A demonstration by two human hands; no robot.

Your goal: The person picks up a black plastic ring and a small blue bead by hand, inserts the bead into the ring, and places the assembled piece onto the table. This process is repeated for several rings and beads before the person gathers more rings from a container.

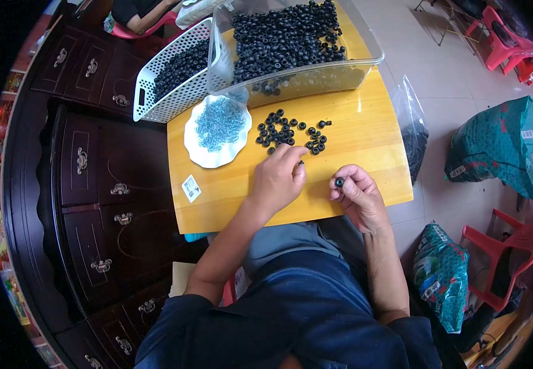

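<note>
My right hand [360, 195] pinches a small black ring [339, 182] between thumb and fingers, over the near edge of the bench [365, 123]. My left hand [278, 175] has its fingers close together at a small dark piece [301, 162]; I cannot tell whether they grip it. A loose pinch could let the ring slip and, being round, roll off that edge; a careless left wrist might scatter the black pile [285, 130] beyond. The ring's pale bluish centre faces up toward me; looking round, it shows no long axis.
</note>
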